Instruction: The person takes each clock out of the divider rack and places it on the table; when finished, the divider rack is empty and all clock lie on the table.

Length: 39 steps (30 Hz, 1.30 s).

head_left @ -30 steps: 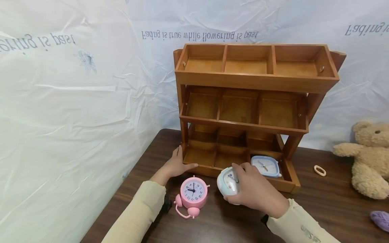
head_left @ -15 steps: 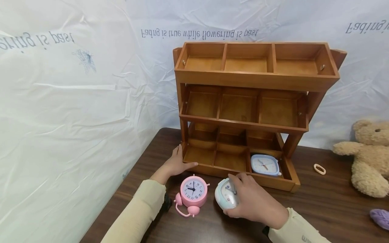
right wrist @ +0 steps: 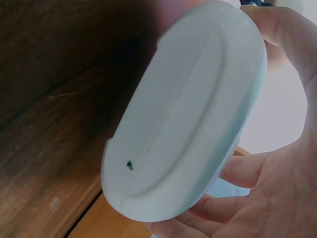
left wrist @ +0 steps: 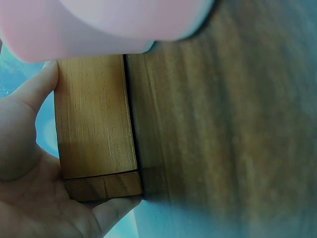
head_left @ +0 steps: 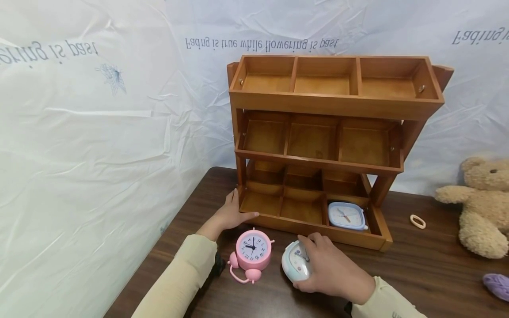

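Through my feeds, a creased pale sheet with flipped lettering backs a dark wood-grain worktop. At the centre of my attention is the white and pale-blue clock, held face-up at a tilt just in front of the lowest tier of the wooden rack; I can't tell whether its lower edge touches the worktop. The right hand has it, thumb on one side and fingers curled round the other. I'd judge it light and stiff, a hollow plastic shell, with smooth rounded sides that could slip and a clear front that could crack if dropped. I would take it across the sides, as here, keeping off the face. Just beside it, toward the left, the pink alarm clock lies face up on the worktop, bells and handle toward the person. The left hand grips the rack's lower left corner, thumb along the front edge and fingers round the end. A blue clock lies in the right-hand front compartment of the lowest tier. The worktop looks hard and slightly glossy, so I'd expect light things to slide on it. Out to the right I see a tan teddy bear, a pale ring near the rack and a purple object cut off at the edge.
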{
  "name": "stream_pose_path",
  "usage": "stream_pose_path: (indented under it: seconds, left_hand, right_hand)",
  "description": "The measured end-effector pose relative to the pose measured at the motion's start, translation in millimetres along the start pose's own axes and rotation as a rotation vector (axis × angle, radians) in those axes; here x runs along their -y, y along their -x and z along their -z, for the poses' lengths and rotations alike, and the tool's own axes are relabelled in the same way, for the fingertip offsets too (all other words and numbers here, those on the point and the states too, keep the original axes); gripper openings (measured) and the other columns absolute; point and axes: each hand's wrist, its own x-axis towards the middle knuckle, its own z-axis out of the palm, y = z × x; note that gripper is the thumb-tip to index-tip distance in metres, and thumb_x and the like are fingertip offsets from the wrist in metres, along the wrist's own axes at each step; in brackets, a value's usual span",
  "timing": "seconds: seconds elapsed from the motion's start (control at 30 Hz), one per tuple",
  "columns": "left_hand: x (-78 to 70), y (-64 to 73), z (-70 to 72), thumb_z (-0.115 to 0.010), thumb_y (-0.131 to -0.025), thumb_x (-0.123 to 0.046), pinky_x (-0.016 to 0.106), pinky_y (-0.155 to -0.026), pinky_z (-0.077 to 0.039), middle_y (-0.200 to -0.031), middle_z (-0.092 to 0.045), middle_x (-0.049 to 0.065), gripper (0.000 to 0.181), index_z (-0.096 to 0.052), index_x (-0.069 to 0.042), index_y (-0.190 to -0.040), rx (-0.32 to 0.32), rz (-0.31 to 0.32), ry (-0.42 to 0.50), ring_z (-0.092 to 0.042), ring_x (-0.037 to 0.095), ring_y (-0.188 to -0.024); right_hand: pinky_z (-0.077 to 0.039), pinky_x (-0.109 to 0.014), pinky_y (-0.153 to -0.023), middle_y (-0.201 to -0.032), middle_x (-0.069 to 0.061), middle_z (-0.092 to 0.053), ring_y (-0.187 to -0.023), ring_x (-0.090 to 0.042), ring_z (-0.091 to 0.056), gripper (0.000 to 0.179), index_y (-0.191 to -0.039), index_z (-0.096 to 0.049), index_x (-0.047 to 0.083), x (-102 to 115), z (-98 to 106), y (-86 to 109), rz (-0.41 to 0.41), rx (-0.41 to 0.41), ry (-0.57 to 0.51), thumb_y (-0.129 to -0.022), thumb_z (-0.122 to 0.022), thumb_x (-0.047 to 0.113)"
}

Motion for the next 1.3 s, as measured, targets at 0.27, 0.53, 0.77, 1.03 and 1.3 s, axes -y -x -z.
stream_pose_path:
  seconds: [0.27, 0.53, 0.77, 1.03, 1.3]
  left_hand:
    - [1.2, -1.1, -0.6, -0.068, -0.085, -0.06, 0.055, -0.109, -0.036, -0.164, -0.006, 0.021, 0.115, -0.001, -0.001, -0.158, 0.003, -0.001, 0.006, -0.035, 0.044, -0.14]
    - [1.7, -1.8, -0.9, -0.068, -0.085, -0.06, 0.055, -0.109, -0.036, -0.164, -0.006, 0.021, 0.115, -0.001, -0.002, -0.158, 0.002, -0.006, 0.002, -0.035, 0.044, -0.14]
    - [3.0, -3.1, -1.8, -0.068, -0.085, -0.06, 0.055, -0.109, -0.036, -0.164, -0.007, 0.021, 0.115, -0.002, -0.001, -0.158, -0.003, -0.008, 0.0, -0.035, 0.044, -0.14]
    - [0.9, -1.7, -1.6, -0.069, -0.084, -0.06, 0.056, -0.108, -0.036, -0.163, -0.007, 0.022, 0.115, -0.003, -0.001, -0.158, -0.007, -0.006, 0.007, -0.035, 0.045, -0.14]
    - [0.3, -0.8, -0.6, -0.068, -0.085, -0.059, 0.056, -0.109, -0.035, -0.163, -0.006, 0.022, 0.115, -0.002, -0.001, -0.158, -0.008, -0.009, 0.009, -0.034, 0.045, -0.14]
  right_hand:
    - [-0.051, -0.042, -0.081, -0.116, -0.014, -0.056, -0.098, -0.022, -0.051, 0.101, -0.136, -0.054, -0.003, -2.6, -3.1, -0.6, 0.008, 0.011, -0.014, -0.061, -0.087, 0.056]
    - [-0.05, -0.042, -0.081, -0.115, -0.014, -0.056, -0.098, -0.022, -0.051, 0.101, -0.136, -0.054, -0.003, -5.3, -7.0, -1.1, 0.013, 0.021, -0.012, -0.061, -0.087, 0.056]
    - [-0.05, -0.043, -0.082, -0.114, -0.014, -0.056, -0.098, -0.023, -0.051, 0.101, -0.136, -0.054, -0.004, -6.3, -8.0, -2.0, 0.015, 0.027, -0.015, -0.061, -0.086, 0.056]
    - [-0.05, -0.042, -0.08, -0.113, -0.013, -0.055, -0.096, -0.022, -0.05, 0.102, -0.137, -0.054, -0.004, -6.9, -8.4, -1.1, 0.007, 0.034, -0.025, -0.061, -0.087, 0.056]
    - [-0.05, -0.043, -0.082, -0.117, -0.015, -0.055, -0.099, -0.023, -0.051, 0.104, -0.138, -0.053, -0.003, -7.8, -8.9, -0.8, 0.009, 0.038, -0.021, -0.062, -0.085, 0.06]
